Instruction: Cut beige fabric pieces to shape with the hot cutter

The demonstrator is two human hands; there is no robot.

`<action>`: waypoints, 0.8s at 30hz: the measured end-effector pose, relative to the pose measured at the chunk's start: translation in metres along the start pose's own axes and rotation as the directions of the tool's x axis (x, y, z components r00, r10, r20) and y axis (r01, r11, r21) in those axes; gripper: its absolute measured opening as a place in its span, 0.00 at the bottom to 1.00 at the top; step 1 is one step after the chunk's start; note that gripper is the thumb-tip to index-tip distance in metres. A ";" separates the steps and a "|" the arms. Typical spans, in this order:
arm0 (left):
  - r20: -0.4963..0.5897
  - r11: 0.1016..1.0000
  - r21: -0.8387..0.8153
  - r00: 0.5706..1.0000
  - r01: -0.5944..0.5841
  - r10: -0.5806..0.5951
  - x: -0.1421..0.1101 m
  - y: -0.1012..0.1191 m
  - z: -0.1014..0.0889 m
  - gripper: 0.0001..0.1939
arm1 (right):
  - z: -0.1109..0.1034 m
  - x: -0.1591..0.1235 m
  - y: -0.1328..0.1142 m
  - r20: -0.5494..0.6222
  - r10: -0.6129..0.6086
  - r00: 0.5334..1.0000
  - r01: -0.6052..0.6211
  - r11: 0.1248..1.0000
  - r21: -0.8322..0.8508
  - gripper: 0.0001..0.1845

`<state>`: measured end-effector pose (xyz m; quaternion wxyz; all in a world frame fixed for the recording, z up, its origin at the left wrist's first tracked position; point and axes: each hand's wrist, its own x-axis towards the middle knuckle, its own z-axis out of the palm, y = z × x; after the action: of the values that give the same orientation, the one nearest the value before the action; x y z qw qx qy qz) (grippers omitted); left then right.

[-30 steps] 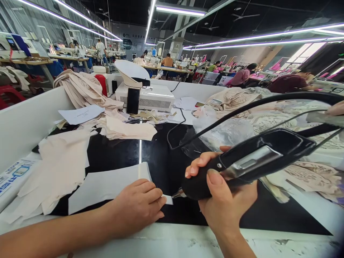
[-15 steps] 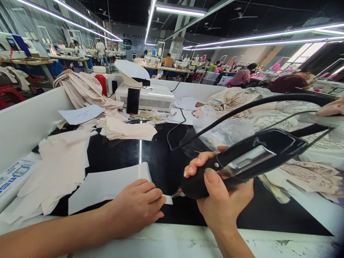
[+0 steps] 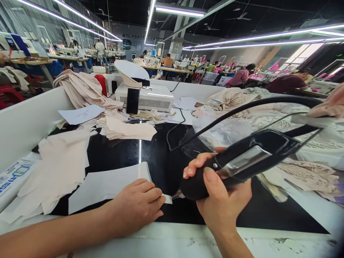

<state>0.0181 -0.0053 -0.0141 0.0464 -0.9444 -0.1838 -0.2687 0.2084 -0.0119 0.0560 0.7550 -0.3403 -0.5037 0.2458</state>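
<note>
A white cut piece [image 3: 107, 188], fabric or paper, lies on the black mat [image 3: 172, 213]. My left hand [image 3: 139, 204] presses on its right end, fingers together and curled, and a small white end shows past the fingertips. My right hand [image 3: 223, 199] is wrapped around a black corded power tool [image 3: 242, 157] with a silver panel and a narrow metal tip. That tip points left and sits at the white end beside my left fingers; whether it touches cannot be made out. Behind the tool, another person's hand [image 3: 328, 104] is at the cord.
Cream fabric pieces [image 3: 61, 154] are stacked at left, more [image 3: 129, 129] behind the mat. A white vented box [image 3: 150, 96] stands at the back with a phone [image 3: 133, 101] leaning on it. Clear plastic bags [image 3: 220, 125] and lace fabric [image 3: 306, 172] lie at right. A black cord [image 3: 209, 130] arches over them.
The tool's rear end has swung slightly left, and the other person's hand at the cord has moved left with it. My left hand and the white piece are nearly still.
</note>
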 end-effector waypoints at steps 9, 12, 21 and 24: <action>0.014 1.000 0.003 1.000 -0.001 0.001 -0.001 -0.004 0.000 0.09 | 0.003 -0.003 -0.004 -0.027 0.006 1.000 -0.006 1.000 0.014 0.19; 0.015 1.000 -0.003 1.000 0.004 -0.004 -0.001 -0.003 0.000 0.09 | 0.002 -0.004 -0.003 -0.029 0.010 1.000 -0.010 1.000 -0.005 0.19; 0.028 1.000 -0.020 0.999 0.024 -0.024 -0.002 -0.005 -0.002 0.07 | 0.001 -0.006 -0.003 -0.021 -0.002 1.000 0.001 1.000 -0.025 0.18; -0.008 0.999 -0.039 1.000 0.017 -0.017 -0.004 -0.009 -0.003 0.06 | -0.001 -0.007 -0.003 -0.032 0.009 0.999 -0.010 1.000 -0.028 0.20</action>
<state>0.0107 0.0014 -0.0139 0.0264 -0.9424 -0.1864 -0.2765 0.2072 -0.0186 0.0536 0.7571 -0.3570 -0.4932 0.2368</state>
